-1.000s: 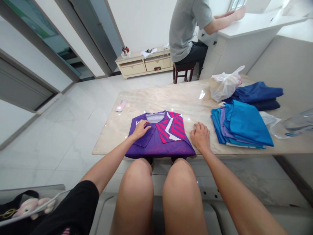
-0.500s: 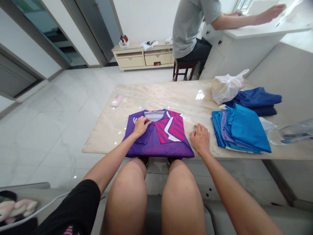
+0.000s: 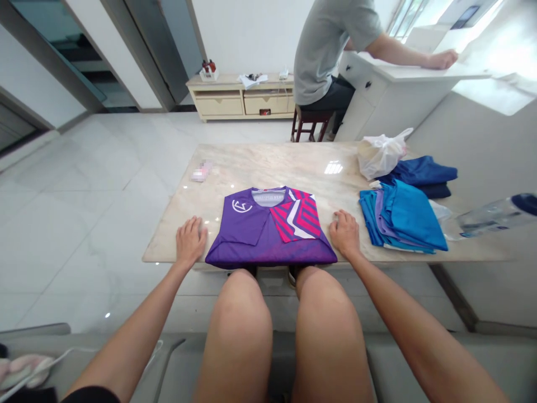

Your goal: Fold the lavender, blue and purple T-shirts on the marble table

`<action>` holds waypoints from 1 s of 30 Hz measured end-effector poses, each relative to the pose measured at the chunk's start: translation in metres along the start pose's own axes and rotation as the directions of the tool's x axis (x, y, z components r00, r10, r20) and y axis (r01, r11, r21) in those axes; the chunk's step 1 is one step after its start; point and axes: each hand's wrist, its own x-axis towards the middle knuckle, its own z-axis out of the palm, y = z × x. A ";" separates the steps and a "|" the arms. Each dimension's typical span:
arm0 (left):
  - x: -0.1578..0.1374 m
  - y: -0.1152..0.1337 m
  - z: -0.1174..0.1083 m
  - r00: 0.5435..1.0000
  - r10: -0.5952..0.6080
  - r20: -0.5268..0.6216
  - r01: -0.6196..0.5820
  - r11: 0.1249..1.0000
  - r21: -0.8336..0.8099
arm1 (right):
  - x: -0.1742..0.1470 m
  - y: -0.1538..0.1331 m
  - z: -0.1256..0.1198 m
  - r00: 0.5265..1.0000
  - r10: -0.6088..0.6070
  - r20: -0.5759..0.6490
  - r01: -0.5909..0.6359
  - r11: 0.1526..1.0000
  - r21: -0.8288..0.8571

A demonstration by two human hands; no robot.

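A purple sports jersey (image 3: pixel 245 224) lies partly folded at the table's front edge, its collar facing away from me. Both sleeves are turned inward over the front: the left one is plain purple with a white emblem, the right one striped pink and white. My left hand (image 3: pixel 191 240) rests palm down on the table left of the jersey, fingers stretched out and holding nothing. To the right of the jersey, close to its edge, my right hand (image 3: pixel 345 232) also lies on the tabletop, fingers loosely spread with nothing in them.
Folded blue clothes (image 3: pixel 413 215) are stacked right of my right hand. Behind them are dark blue garments (image 3: pixel 419 170) and a white plastic bag (image 3: pixel 384 154). A clear bottle (image 3: pixel 490 215) lies at far right. A person in grey (image 3: pixel 323 61) sits at a white counter (image 3: pixel 394 92).
My left hand has let go of the jersey's sleeve near the collar and moved left onto the table, uncovering the white emblem. My right hand stays beside the jersey.
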 end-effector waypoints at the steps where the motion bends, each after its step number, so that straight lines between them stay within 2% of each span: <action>1: 0.000 -0.001 0.002 1.000 -0.010 -0.007 0.010 1.000 -0.004 | 0.000 0.000 0.000 1.000 -0.002 0.005 0.002 1.000 -0.009; 9: -0.001 0.008 0.001 0.999 0.009 -0.039 -0.010 0.999 -0.039 | 0.002 0.000 -0.001 1.000 -0.020 -0.002 0.020 0.999 -0.045; 18: -0.001 0.006 0.005 0.997 0.016 -0.080 -0.018 1.000 -0.025 | 0.001 0.004 0.006 0.997 -0.047 -0.062 0.046 0.999 -0.026; 30: -0.001 0.006 0.004 0.996 0.016 -0.084 -0.015 1.000 0.013 | 0.001 0.006 0.008 0.995 -0.066 -0.069 0.062 0.996 -0.060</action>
